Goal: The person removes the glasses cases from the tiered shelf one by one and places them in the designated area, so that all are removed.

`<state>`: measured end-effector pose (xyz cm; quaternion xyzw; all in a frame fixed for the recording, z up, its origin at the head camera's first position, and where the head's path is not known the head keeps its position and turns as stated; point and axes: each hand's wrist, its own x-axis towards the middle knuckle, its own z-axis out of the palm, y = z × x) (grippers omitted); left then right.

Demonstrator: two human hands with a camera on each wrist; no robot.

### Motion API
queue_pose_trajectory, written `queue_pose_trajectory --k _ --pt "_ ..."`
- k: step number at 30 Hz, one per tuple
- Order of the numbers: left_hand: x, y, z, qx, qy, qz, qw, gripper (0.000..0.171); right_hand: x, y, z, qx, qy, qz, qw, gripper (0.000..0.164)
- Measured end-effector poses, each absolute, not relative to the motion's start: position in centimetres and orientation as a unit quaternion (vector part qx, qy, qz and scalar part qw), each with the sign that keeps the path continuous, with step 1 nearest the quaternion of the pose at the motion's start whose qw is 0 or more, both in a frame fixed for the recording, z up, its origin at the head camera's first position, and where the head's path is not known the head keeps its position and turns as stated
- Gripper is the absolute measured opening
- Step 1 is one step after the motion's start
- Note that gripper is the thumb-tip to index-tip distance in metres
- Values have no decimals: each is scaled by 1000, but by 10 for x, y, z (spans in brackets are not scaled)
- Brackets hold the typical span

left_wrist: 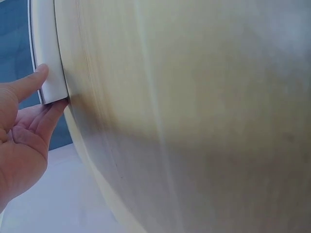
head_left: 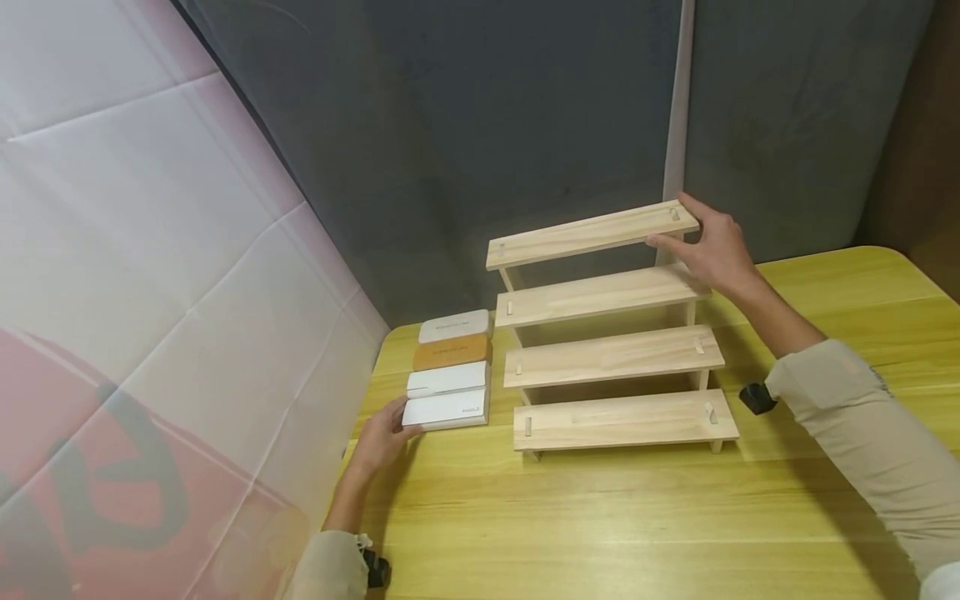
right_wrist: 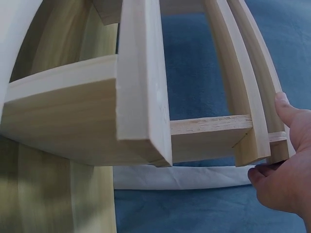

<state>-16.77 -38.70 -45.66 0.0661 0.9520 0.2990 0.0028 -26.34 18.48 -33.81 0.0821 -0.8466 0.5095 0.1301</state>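
Observation:
A stepped wooden rack point(head_left: 615, 354) with several pale shelves stands on the table. My right hand point(head_left: 716, 250) grips the right end of its top shelf point(head_left: 585, 235), thumb on the front edge and fingers at the end. The right wrist view shows that hand point(right_wrist: 286, 160) at the shelf end, beside the rack's side pieces point(right_wrist: 211, 131). Left of the rack, my left hand point(head_left: 381, 437) holds the near left corner of a white box point(head_left: 446, 408). In the left wrist view its thumb lies on the box point(left_wrist: 48, 53) and the fingers are at its end.
Behind the held box lie another white box point(head_left: 447, 378), an orange case point(head_left: 450, 353) and a white case point(head_left: 455, 326) in a row. The yellow wood table point(head_left: 585, 533) meets a dark grey partition point(head_left: 480, 125) behind and a pale printed panel point(head_left: 150, 217) on the left.

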Motion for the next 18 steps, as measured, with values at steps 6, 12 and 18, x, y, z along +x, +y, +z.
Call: queue_pose_trajectory --k 6,12,18 --pt "-166 -389 -455 64 949 308 9 65 -258 190 -344 93 -843 514 125 94" --pt "-167 -392 -455 51 943 327 22 62 -245 201 -356 110 -837 526 105 95" --pt "-166 -393 -451 44 930 363 36 59 -227 212 -369 121 -840 526 50 93"
